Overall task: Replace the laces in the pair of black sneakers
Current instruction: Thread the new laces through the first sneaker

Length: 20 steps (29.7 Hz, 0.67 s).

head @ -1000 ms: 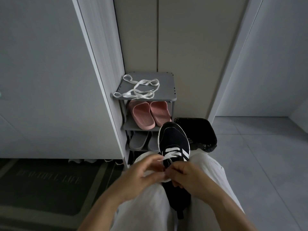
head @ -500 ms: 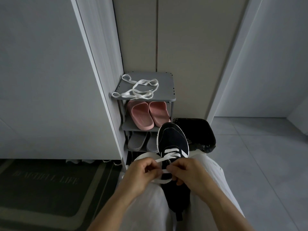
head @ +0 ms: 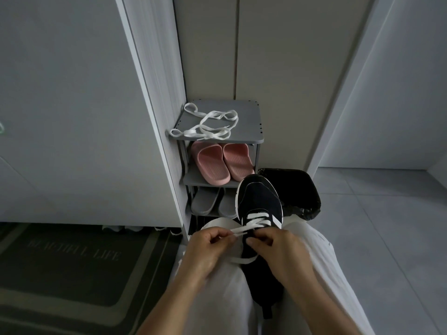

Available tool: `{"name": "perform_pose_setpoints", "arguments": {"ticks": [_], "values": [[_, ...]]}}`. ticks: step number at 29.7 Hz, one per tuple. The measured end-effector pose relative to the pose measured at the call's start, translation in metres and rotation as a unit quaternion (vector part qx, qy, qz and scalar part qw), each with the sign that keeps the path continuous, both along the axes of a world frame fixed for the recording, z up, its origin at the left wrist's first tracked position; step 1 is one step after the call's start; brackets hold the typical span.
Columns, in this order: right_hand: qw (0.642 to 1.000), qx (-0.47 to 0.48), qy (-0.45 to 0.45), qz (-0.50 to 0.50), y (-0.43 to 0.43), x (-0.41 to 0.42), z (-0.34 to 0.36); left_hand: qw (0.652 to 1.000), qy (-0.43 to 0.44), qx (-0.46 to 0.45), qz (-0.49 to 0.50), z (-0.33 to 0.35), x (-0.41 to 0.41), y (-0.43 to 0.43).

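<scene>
The sneaker (head: 260, 204) lies between the knees, its long axis running 6 to 12 o'clock with the toe at 12. A rack (head: 251, 131) crowds 11, a bin (head: 297, 189) 1, and bare floor (head: 387, 226) opens at 3. The sneaker is black mesh with a white rim and stripes. The left hand (head: 208, 252) pinches the white lace (head: 242, 230); the right hand (head: 278, 252) curls round the sneaker's lacing edge.

This is the entryway of a home. At the centre of the frame a small grey shoe rack (head: 251, 139) stands against pale wall panels, with pink slippers (head: 222, 163) and grey slippers (head: 205, 200) on its shelves. A dark doormat (head: 72, 257) lies lower left, a bag-lined bin (head: 297, 189) sits beside the rack, and grey floor tiles (head: 377, 226) fill the right.
</scene>
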State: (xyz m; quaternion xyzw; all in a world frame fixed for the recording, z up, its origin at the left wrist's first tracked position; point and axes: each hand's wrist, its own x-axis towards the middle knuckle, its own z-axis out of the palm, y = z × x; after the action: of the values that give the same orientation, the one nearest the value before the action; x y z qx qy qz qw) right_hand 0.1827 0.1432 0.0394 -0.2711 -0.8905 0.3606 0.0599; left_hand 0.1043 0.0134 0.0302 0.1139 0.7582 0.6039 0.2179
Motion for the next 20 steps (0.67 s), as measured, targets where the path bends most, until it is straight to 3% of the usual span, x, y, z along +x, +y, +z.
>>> {"name": "perform_pose_setpoints", "arguments": {"ticks": [3,7,9,15,20], "values": [[1.0,0.001,0.03,-0.006,-0.005,-0.006,-0.008,1.0,0.001,0.009,0.021,-0.006,0.002,0.005],[0.962,-0.244,0.099,-0.065,-0.003,-0.004,-0.01,0.999,-0.003,0.029,0.033,-0.008,0.002,0.005],[0.944,-0.301,0.108,-0.086,-0.003,-0.003,-0.009,0.998,0.003,0.029,0.05,-0.008,0.003,0.006],[0.918,-0.368,0.103,-0.104,0.001,-0.001,-0.01,0.998,0.048,0.005,0.045,-0.014,0.007,0.013],[0.916,-0.37,0.112,-0.105,0.002,-0.001,-0.013,0.998,0.058,-0.011,0.035,-0.014,0.008,0.015]]}}
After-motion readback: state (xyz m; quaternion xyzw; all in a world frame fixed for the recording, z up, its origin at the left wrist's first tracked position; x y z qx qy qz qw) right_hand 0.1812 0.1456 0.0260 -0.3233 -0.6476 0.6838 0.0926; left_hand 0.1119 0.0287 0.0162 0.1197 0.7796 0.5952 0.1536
